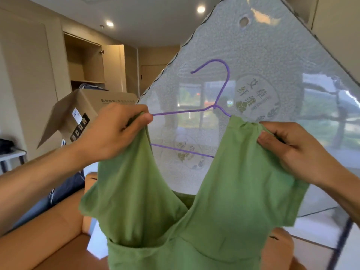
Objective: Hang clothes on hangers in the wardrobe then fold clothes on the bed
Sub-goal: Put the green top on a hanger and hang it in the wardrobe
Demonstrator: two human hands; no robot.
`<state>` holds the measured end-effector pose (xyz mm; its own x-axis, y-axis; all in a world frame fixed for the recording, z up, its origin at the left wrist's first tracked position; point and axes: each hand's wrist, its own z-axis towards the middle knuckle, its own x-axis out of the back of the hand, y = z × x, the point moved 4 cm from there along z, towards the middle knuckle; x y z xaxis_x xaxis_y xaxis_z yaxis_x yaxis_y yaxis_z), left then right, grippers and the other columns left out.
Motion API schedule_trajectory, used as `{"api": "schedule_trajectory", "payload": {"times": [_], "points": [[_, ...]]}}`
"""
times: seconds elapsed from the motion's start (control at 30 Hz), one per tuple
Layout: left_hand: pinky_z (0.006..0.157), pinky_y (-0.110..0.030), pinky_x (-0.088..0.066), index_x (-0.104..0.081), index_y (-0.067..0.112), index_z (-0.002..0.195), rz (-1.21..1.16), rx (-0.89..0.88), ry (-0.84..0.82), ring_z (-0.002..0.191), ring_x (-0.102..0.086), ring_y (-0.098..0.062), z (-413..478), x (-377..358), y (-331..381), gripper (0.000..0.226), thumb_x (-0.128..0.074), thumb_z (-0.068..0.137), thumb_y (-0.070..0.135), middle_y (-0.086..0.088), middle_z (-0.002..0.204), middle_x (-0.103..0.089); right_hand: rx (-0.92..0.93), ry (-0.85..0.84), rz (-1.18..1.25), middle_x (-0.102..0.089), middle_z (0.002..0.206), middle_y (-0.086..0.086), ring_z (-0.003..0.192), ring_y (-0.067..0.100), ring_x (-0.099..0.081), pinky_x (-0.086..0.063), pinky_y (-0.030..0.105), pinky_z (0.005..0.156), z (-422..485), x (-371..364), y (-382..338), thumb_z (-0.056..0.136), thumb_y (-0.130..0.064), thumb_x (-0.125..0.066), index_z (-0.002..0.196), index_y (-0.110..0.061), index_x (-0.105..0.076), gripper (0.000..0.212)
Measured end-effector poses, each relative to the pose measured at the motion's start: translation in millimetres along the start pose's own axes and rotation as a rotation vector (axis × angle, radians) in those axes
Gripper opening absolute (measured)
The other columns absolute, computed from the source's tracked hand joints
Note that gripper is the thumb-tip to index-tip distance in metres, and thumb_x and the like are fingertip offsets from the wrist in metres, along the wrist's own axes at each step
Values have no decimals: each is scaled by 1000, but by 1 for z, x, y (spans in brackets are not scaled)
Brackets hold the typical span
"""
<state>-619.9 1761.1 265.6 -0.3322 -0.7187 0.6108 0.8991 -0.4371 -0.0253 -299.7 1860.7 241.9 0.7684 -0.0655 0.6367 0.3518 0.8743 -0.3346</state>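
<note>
A green sleeveless top [194,207] hangs in front of me on a purple wire hanger [220,90]. My left hand [115,131] pinches the top's left shoulder strap at the hanger's left arm. My right hand [288,147] grips the right shoulder strap, which covers the hanger's right arm. The hanger's hook points up and left, and its lower bar [181,151] shows through the deep neckline. The wardrobe [85,61] stands open at the back left with bare shelves.
A white mattress in clear plastic wrap [272,65] leans upright behind the hanger. An open cardboard box [85,112] stands at the left. An orange-brown seat [58,230] lies below my left arm. A small table [11,154] sits at the far left.
</note>
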Motion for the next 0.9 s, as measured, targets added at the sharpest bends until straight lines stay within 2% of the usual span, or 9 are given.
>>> {"api": "schedule_trajectory", "payload": {"times": [0.13, 0.23, 0.33, 0.4, 0.43, 0.53, 0.63, 0.73, 0.9], "points": [[60, -42, -39, -56, 6, 76, 104, 62, 75, 59, -48, -21, -14, 13, -5, 51, -35, 101, 45, -4, 61, -52, 33, -25, 52, -54, 69, 14, 61, 29, -55, -45, 41, 61, 9, -3, 22, 94, -57, -42, 79, -4, -54, 57], [56, -41, -37, -50, 20, 71, 118, 194, 84, 55, -46, -20, -34, 29, -26, 41, -37, 101, 45, -1, 58, -46, 52, 101, 15, -42, 65, 7, 58, 13, -41, -32, 28, 58, 16, -1, 35, 96, -59, -42, 72, -9, -46, 56], [55, -27, -35, -52, 16, 71, 91, 307, 149, 53, -40, -7, -55, 53, -42, 41, -40, 100, 42, -2, 57, -45, 7, 42, 92, -48, 64, 13, 57, 21, -49, -37, 30, 60, 24, -11, 42, 94, -61, -45, 74, -8, -50, 57], [51, -19, -29, -50, 23, 70, 96, 322, 160, 51, -38, -2, -66, 67, -41, 36, -42, 101, 39, 6, 59, -46, -13, -69, 129, -63, 77, 7, 73, 28, -62, -46, 35, 71, 32, -24, 30, 100, -34, -53, 87, -16, -63, 24], [50, -19, -27, -49, 24, 69, 111, 327, 155, 50, -36, -2, -72, 74, -40, 37, -42, 101, 40, 8, 60, -46, 11, -89, 123, -67, 87, 1, 82, 21, -65, -47, 34, 75, 36, -29, 19, 100, -23, -54, 95, -22, -65, 13], [49, -23, -27, -48, 15, 70, 157, 353, 158, 50, -33, -7, -88, 94, -42, 46, -39, 99, 49, 6, 59, -43, 124, -50, 92, -65, 99, -15, 94, 0, -60, -42, 18, 83, 51, -45, -17, 97, -32, -57, 107, -30, -63, 12], [49, -20, -29, -53, 27, 71, 162, 359, 165, 49, -38, -5, -104, 113, -39, 37, -41, 98, 49, 7, 59, -46, 231, -61, 63, -63, 82, -4, 78, 10, -59, -45, 26, 74, 62, -67, -50, 96, -41, -47, 88, -26, -61, 22], [46, -18, -28, -52, 18, 71, 165, 396, 108, 45, -37, -4, -124, 134, -45, 41, -42, 98, 47, 8, 55, -43, 277, -76, 67, -48, 63, -1, 58, 13, -44, -37, 29, 60, 68, -101, -76, 101, -42, -39, 72, -26, -48, 33], [53, -32, -38, -48, 16, 71, 201, 406, -55, 51, -38, -16, -168, 177, -59, 47, -34, 100, 50, -8, 57, -44, 282, -30, 209, -43, 65, 8, 57, 10, -36, -30, 24, 56, 79, -150, -122, 101, -35, -41, 73, -15, -48, 35]]}}
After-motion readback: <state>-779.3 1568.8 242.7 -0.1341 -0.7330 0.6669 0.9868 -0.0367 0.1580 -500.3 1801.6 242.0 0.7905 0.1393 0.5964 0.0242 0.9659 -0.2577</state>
